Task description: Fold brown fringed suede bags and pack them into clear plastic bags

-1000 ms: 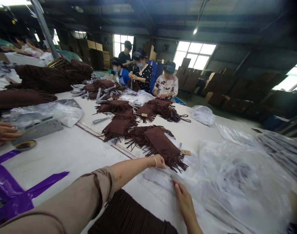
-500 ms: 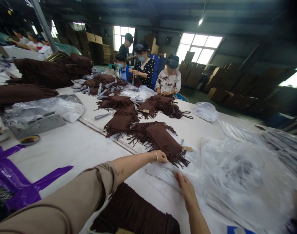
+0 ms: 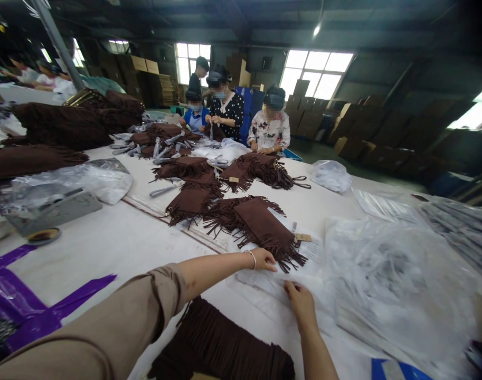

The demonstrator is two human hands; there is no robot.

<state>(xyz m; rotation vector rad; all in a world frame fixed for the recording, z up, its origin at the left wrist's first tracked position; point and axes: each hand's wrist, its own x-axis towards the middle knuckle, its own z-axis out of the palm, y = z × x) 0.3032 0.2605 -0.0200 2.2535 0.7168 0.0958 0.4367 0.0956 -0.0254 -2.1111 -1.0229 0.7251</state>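
Closest to the person, just short of both wrists, a dark brown piece (image 3: pixel 220 345) with fringe lies at the table (image 3: pixel 117 243) edge. Purple strips (image 3: pixel 46 309) trail well off to the left of the left forearm.

The right hand (image 3: pixel 300 301) lies flat, fingers stretched out and apart, pressing on a clear bag (image 3: pixel 260 287) that spreads under and between the two hands. It has barely shifted in the last half second. The left hand (image 3: pixel 264 259) reaches further out, its fingertips at the near fringe of a brown fringed piece (image 3: pixel 264 229). I can't tell whether they pinch the fringe, pinch the plastic or only rest there. That hand too sits about where it was.

The fringed piece lies just beyond the left hand, partly on the clear plastic, with a small tag (image 3: pixel 303 237) at its right corner. To the right of the right hand is a big plastic heap (image 3: pixel 395 285).

Far off to the left stands a grey dispenser (image 3: pixel 54 208). A second ago someone's hand rested beside it, and that hand has gone from view. Beyond more brown pieces, co-workers (image 3: pixel 270 129) stand at the table's far end.
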